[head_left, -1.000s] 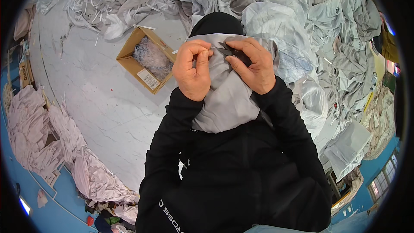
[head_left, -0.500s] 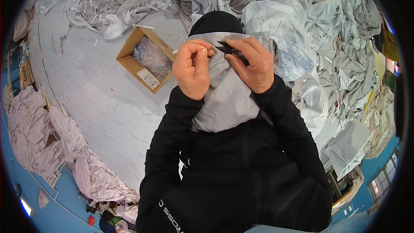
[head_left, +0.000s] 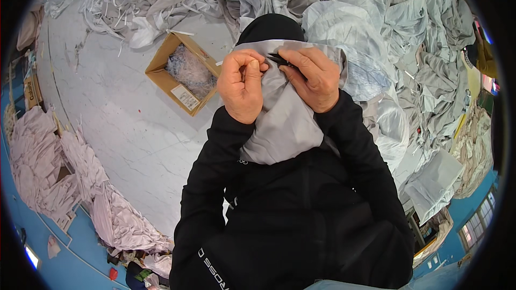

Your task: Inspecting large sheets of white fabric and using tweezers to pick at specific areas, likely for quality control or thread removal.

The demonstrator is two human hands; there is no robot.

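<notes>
A: What are the hands doing?

B: The left hand (head_left: 244,85) is curled shut, pinching the top edge of a smooth grey fabric piece (head_left: 279,123) held up at the centre. The right hand (head_left: 314,78) is closed around small black snips (head_left: 280,60), whose tips sit on that edge, just beside the left fingers.

A: And around them?

B: At ten o'clock an open brown cardboard box (head_left: 180,72) of crinkly clear scraps stands on the pale marbled tabletop (head_left: 123,129). Rumpled grey garments (head_left: 387,37) pile from twelve to three o'clock; pinkish cloth stacks (head_left: 48,166) lie at eight.
</notes>
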